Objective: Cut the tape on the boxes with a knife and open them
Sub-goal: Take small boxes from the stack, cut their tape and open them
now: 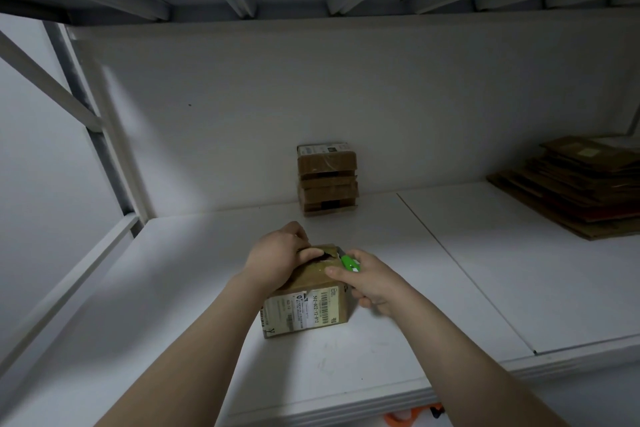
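The left hand lies on top of a small brown cardboard box. Its fingers curl over the box's far top edge and its thumb presses beside a dark gap torn in the taped top. The right hand grips a green plastic utility knife, fingers wrapped around the handle, with the knife's front end at the box's top right edge. The blade itself is too small to make out.

The box sits on a white shelf board, near its front, with a white printed shipping label facing the viewer. Well behind it, against the white back wall, stands a stack of small taped brown cardboard boxes. A pile of flattened brown cardboard lies at the far right of the shelf. Below the shelf's front edge, an orange object is partly hidden.
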